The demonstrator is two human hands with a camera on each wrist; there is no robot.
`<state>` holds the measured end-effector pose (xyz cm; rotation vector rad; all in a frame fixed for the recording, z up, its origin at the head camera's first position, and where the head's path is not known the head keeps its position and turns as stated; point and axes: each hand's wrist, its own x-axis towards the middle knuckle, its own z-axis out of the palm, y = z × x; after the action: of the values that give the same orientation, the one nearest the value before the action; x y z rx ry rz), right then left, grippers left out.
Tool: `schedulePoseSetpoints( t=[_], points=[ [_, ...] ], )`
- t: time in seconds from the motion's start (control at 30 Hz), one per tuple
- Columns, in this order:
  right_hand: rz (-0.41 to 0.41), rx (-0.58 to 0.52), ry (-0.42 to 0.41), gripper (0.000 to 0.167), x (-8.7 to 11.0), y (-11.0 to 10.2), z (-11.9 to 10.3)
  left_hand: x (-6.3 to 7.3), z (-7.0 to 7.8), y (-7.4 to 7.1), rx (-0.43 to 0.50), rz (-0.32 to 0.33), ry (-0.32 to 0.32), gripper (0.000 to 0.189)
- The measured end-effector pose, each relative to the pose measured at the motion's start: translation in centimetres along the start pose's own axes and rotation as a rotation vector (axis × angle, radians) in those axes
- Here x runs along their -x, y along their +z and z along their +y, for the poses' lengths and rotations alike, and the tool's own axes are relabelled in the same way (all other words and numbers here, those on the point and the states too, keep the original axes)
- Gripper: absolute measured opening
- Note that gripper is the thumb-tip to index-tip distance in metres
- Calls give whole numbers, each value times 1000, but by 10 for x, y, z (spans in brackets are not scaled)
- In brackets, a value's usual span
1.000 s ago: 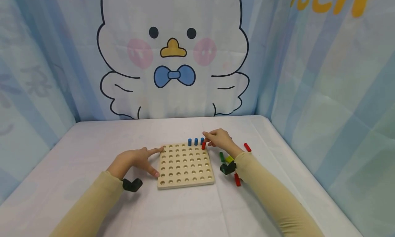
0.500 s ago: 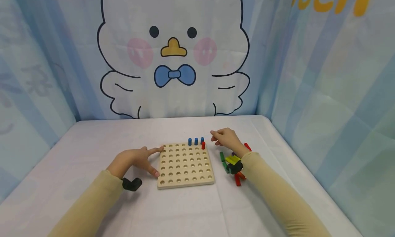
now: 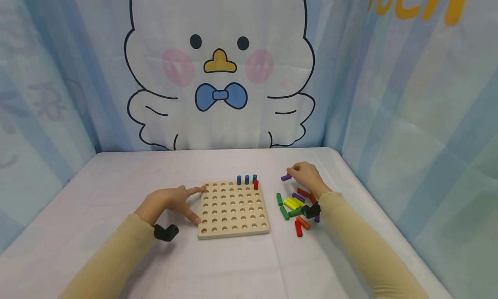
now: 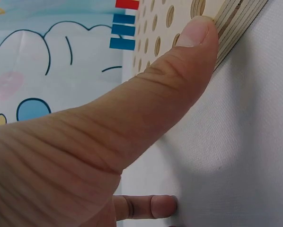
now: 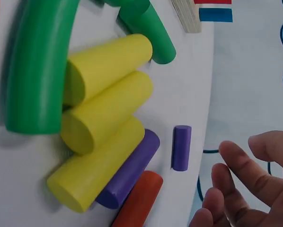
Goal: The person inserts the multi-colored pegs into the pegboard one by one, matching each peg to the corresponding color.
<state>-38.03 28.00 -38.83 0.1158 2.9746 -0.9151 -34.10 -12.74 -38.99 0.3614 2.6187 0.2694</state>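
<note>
My left hand (image 3: 169,201) holds its thumb and index finger stretched along the left edge of a wooden pegboard (image 3: 233,236). In the left wrist view the thumb (image 4: 179,61) touches the board beside a corner hole. Several blue pegs, one of them the middle peg (image 3: 247,179), stand upright in the far row, with a red peg (image 3: 256,185) in front of the rightmost. Right of the board, my right hand (image 3: 307,177) hovers at a lone purple peg (image 3: 285,177). The right wrist view shows its fingers (image 5: 234,165) loosely bent, apart from that purple peg (image 5: 181,148).
Loose pegs lie right of the board: yellow pegs (image 3: 291,204), green pegs (image 3: 284,213), another purple peg (image 3: 298,197), an orange peg (image 3: 302,223) and a red peg (image 3: 298,228). A printed curtain (image 3: 218,126) rises behind the white table (image 3: 175,264).
My right hand has let go of the red peg, now upright in the board, and moved right to the lone purple peg. The left hand stays at the board.
</note>
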Motion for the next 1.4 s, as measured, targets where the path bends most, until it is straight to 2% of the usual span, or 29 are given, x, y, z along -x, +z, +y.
schedulePoseSetpoints(
  t=[0.17,0.4,0.6,0.9,1.17,1.4],
  points=[
    [2,56,53,45,1,-6,12,-1,0,-1,-8,-2,-5,119],
    [45,108,51,41,4,-12,28,-5,-3,1,0,2,-4,119],
    [7,137,81,36,8,-16,35,-4,-3,1,5,0,-9,119],
    [-63,105,113,33,10,-14,44,-4,-2,3,8,6,-18,118],
    [-37,125,80,27,5,-12,45,-3,-2,4,4,8,-18,117],
    [-11,79,82,26,4,-8,39,-3,-4,3,-4,8,-5,117]
  ],
)
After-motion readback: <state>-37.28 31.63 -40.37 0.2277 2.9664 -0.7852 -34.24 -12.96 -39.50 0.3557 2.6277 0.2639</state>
